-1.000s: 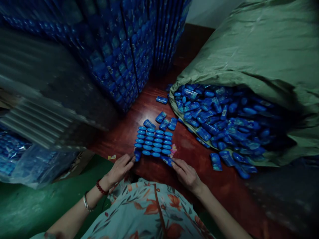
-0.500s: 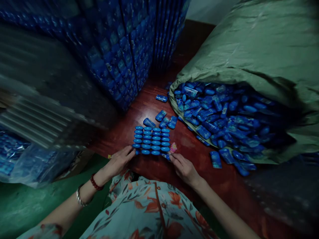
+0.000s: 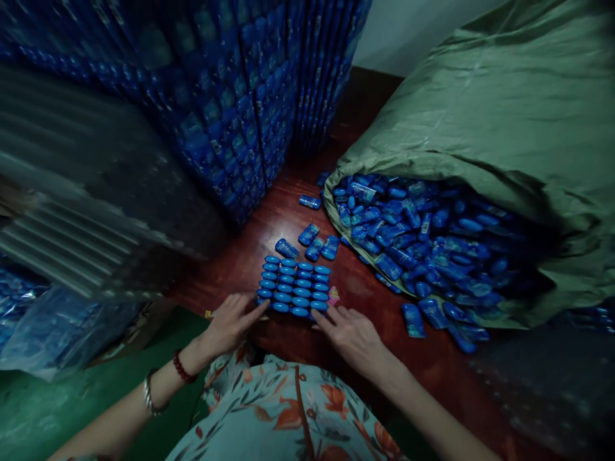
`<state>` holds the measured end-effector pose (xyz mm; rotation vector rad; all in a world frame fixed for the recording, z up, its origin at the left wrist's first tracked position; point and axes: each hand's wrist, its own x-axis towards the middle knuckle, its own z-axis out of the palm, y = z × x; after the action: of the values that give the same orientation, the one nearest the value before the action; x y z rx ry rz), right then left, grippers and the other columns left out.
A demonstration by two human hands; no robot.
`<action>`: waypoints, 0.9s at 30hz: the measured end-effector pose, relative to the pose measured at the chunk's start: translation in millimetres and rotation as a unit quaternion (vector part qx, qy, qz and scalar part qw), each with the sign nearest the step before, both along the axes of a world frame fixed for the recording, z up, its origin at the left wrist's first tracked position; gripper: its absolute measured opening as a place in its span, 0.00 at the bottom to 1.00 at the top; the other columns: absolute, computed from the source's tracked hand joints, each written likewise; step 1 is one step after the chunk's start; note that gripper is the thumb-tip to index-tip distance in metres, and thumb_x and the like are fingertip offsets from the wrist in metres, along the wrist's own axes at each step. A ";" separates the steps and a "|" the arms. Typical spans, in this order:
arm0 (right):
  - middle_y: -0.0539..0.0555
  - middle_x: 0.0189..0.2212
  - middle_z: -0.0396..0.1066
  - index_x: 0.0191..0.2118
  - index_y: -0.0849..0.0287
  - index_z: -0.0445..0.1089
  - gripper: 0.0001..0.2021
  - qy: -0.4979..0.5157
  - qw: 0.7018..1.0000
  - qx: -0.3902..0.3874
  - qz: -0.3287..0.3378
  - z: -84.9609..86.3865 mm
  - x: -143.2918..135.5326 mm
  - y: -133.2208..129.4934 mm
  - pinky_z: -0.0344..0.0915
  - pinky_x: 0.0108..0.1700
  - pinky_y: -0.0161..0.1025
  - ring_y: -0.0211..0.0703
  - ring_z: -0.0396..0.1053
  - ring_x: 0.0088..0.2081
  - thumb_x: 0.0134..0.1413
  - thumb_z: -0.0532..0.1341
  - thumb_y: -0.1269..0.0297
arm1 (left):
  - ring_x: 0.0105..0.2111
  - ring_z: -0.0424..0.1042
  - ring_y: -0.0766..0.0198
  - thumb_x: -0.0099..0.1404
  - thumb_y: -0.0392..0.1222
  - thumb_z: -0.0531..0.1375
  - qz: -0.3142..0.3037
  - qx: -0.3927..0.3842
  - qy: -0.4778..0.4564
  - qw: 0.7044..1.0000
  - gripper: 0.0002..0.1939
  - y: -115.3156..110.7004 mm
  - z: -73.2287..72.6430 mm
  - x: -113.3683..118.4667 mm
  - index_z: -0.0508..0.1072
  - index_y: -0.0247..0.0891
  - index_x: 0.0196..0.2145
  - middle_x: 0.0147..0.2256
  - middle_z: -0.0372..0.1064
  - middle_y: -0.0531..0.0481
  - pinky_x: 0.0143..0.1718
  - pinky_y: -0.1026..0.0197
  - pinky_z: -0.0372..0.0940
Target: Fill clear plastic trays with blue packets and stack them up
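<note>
Blue oval-topped packs stand packed together in a block of rows (image 3: 294,285) on the dark red table (image 3: 269,339). My left hand (image 3: 234,319) is at the block's near left corner, its index finger stretched toward the packs and its fingers apart. At the near right corner, my right hand (image 3: 353,333) has its fingers spread, with the index fingertip against the front row. Neither hand is closed round a pack. A small pink item (image 3: 333,295) lies beside the block's right edge. Just behind the block are several loose blue packs (image 3: 308,234).
A large green sack (image 3: 480,109) lies open at the right, spilling blue packs (image 3: 413,237) onto the table. Tall stacks of blue packs (image 3: 225,121) rise at the back left. Grey ribbed trays (image 3: 72,250) and a clear plastic bag (image 3: 62,326) are at the left.
The view has shifted, so most things sit slightly lower. The pack at my right fingertips is no longer visible separately; my right fingers have spread and moved left along the front row.
</note>
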<state>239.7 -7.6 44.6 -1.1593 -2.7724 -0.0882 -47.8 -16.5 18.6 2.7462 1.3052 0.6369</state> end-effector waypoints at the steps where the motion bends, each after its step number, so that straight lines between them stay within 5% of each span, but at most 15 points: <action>1: 0.55 0.30 0.70 0.46 0.58 0.69 0.12 0.032 0.999 0.006 -0.013 -1.4 6.7 6.4 0.62 0.31 0.36 0.40 0.68 0.30 0.58 0.55 0.70 | 0.38 0.64 0.61 0.66 0.35 0.50 0.009 -0.006 -0.044 0.999 0.17 8.9 0.2 -1.1 0.67 0.41 0.51 0.41 0.65 0.44 0.37 0.60 0.62; 6: 0.55 0.34 0.70 0.47 0.54 0.70 0.18 0.121 0.986 -0.019 -0.114 -9.6 22.3 80.9 0.62 0.34 0.38 0.44 0.66 0.37 0.56 0.51 0.76 | 0.35 0.66 0.64 0.68 0.43 0.49 0.111 -0.151 -0.221 0.957 0.14 101.9 -4.2 13.7 0.71 0.36 0.43 0.36 0.65 0.47 0.38 0.61 0.64; 10: 0.55 0.46 0.68 0.47 0.53 0.70 0.21 0.002 0.995 -0.099 0.001 -13.5 2.2 145.1 0.61 0.39 0.41 0.48 0.62 0.44 0.50 0.54 0.80 | 0.36 0.68 0.60 0.59 0.48 0.60 0.077 -0.277 -0.149 0.946 0.20 170.6 -19.1 34.4 0.69 0.34 0.46 0.40 0.66 0.44 0.38 0.60 0.64; 14: 0.57 0.45 0.67 0.47 0.55 0.70 0.16 -0.054 0.987 -0.152 0.010 -20.6 -19.4 170.8 0.60 0.42 0.41 0.49 0.62 0.46 0.53 0.58 0.74 | 0.38 0.67 0.56 0.52 0.46 0.65 0.026 -0.301 -0.074 0.951 0.22 191.7 -30.9 48.3 0.70 0.33 0.43 0.38 0.66 0.44 0.39 0.58 0.63; 17: 0.60 0.45 0.66 0.48 0.60 0.69 0.16 -0.033 0.983 -0.170 -0.067 -26.6 -18.1 169.1 0.61 0.45 0.43 0.50 0.63 0.46 0.52 0.62 0.69 | 0.42 0.66 0.54 0.55 0.44 0.63 0.029 -0.295 -0.089 0.951 0.21 192.2 -30.6 48.0 0.69 0.31 0.45 0.41 0.66 0.41 0.43 0.56 0.62; 20: 0.62 0.47 0.66 0.50 0.61 0.67 0.16 0.054 0.979 -0.165 -0.111 -32.1 -0.7 143.9 0.61 0.48 0.48 0.53 0.63 0.49 0.54 0.60 0.66 | 0.44 0.66 0.56 0.60 0.48 0.58 0.102 -0.303 -0.198 0.927 0.24 174.0 -21.4 32.3 0.66 0.31 0.50 0.46 0.66 0.40 0.48 0.55 0.61; 22: 0.60 0.48 0.65 0.52 0.59 0.65 0.16 0.202 0.960 -0.148 -0.127 -37.1 11.6 110.8 0.61 0.52 0.48 0.49 0.62 0.51 0.60 0.53 0.64 | 0.48 0.66 0.57 0.65 0.52 0.52 0.161 -0.301 -0.300 0.891 0.25 143.9 -13.5 16.8 0.63 0.32 0.53 0.49 0.65 0.41 0.51 0.55 0.60; 24: 0.58 0.52 0.62 0.57 0.55 0.59 0.19 0.366 0.906 -0.119 -0.174 -43.6 16.2 70.2 0.59 0.55 0.47 0.45 0.60 0.55 0.64 0.46 0.62 | 0.52 0.63 0.57 0.68 0.56 0.44 0.174 -0.293 -0.370 0.864 0.28 103.5 -8.1 5.6 0.60 0.35 0.57 0.54 0.62 0.42 0.55 0.55 0.57; 27: 0.58 0.62 0.48 0.65 0.53 0.43 0.25 0.426 0.872 -0.127 -0.207 -51.1 2.1 19.2 0.54 0.60 0.51 0.47 0.49 0.63 0.64 0.43 0.58 | 0.62 0.49 0.53 0.66 0.60 0.43 0.129 -0.270 -0.359 0.884 0.34 51.1 -8.3 8.6 0.48 0.39 0.63 0.64 0.44 0.41 0.61 0.50 0.48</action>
<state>241.7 11.7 -6.5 -1.3855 -1.7685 0.6116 -39.1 34.6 10.3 1.6583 1.3661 0.9907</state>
